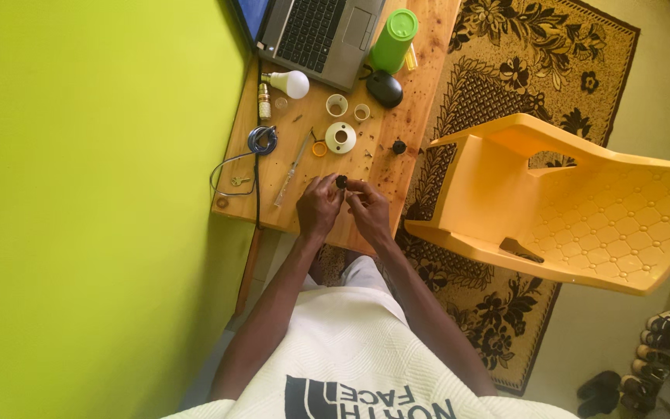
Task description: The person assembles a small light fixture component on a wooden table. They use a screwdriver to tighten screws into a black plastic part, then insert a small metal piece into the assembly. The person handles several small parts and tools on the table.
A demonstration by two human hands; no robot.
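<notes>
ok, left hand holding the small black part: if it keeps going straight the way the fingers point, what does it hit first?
Likely the white round fitting. The left hand pinches the small black part with fingers pointing up the table; the orange ring lies just off that line. Depth is uncertain.

The flat brown wooden table [412, 85] looks smooth, with grain lines. The big yellow plastic chair [583, 209] is shiny and bumpy on its back. The tall green plastic bottle [394, 40] looks smooth.
</notes>
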